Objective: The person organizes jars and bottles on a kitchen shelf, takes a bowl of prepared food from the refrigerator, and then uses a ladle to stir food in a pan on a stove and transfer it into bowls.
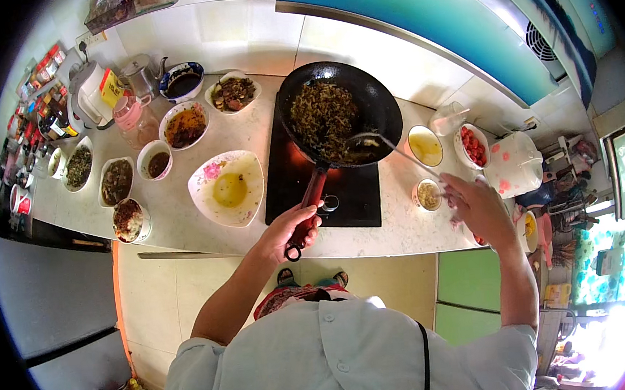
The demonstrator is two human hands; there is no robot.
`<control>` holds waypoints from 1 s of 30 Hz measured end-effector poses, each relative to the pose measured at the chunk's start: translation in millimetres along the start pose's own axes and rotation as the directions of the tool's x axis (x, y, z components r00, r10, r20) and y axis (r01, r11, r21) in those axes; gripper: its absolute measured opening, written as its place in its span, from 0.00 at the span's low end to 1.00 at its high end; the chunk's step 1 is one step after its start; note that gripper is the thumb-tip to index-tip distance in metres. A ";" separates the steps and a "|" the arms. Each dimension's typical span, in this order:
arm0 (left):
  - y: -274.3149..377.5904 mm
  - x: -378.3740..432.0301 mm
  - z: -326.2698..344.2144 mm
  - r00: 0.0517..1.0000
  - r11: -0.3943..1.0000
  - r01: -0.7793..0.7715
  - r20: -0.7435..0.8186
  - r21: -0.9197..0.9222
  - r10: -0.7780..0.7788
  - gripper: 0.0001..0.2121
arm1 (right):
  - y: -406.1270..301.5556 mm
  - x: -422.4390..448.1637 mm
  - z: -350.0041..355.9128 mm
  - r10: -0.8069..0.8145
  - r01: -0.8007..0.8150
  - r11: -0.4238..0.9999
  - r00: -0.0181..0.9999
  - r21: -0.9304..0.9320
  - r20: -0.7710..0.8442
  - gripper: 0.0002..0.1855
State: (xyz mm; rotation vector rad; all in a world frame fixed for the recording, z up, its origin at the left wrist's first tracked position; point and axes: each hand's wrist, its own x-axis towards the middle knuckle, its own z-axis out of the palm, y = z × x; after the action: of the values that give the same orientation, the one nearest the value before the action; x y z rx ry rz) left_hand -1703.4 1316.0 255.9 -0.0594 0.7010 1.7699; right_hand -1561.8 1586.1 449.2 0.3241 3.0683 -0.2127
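My left hand (pixel 298 228) grips the red-brown handle of a black wok (pixel 382 98), which is tilted above a black glass cooktop (pixel 351 208) glowing red beneath it. Dark chopped food (pixel 323 112) fills the left part of the wok. In my right hand (pixel 473 205) is the long handle of a metal ladle (pixel 410 158); its bowl rests low in the wok beside the food. Just left of my right hand stands a small cup of minced pale food (pixel 428 195), with a bowl of yellow contents (pixel 424 146) behind it.
Left of the cooktop are a flowered bowl with yellow oil (pixel 198 186), several bowls of dark food or sauce, a pink-lidded pitcher (pixel 136 123) and a steel kettle (pixel 140 76). To the right stand a bowl of red pieces (pixel 472 148), a glass jar (pixel 447 119) and a white appliance (pixel 511 162). A range hood (pixel 387 16) overhangs.
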 end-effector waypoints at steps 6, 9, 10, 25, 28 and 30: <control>2.3 -2.7 6.4 1.000 1.000 0.010 -0.002 -0.026 -0.010 0.13 | 25.0 74.2 66.2 0.015 -0.016 0.998 1.000 -0.061 -0.024 0.12; 3.0 -3.0 7.4 1.000 1.000 0.008 -0.007 -0.027 -0.009 0.13 | 36.7 130.7 96.9 0.124 -0.135 0.988 0.981 -0.068 -0.149 0.14; 2.3 -1.1 7.9 1.000 1.000 0.005 -0.004 -0.010 -0.005 0.13 | 39.8 147.3 107.6 0.187 -0.185 0.982 0.971 0.025 -0.150 0.14; -5.7 2.3 5.4 1.000 1.000 -0.009 -0.020 0.023 0.010 0.17 | -8.0 43.4 42.8 0.084 -0.164 0.863 0.979 0.477 0.185 0.14; -5.8 2.0 7.8 0.999 1.000 -0.024 -0.023 0.014 0.024 0.17 | 18.8 92.3 72.5 0.004 -0.003 0.998 1.000 0.066 -0.025 0.17; -6.6 2.7 7.5 1.000 0.999 -0.012 -0.017 -0.049 0.011 0.13 | 25.9 121.0 77.2 0.063 -0.068 0.996 0.994 -0.052 -0.086 0.19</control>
State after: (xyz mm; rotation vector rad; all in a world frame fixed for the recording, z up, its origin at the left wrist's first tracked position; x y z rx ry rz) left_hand -1696.1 1322.9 258.2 -0.1036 0.6709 1.7998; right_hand -1672.0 1624.9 361.7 0.4408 3.1329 -0.1152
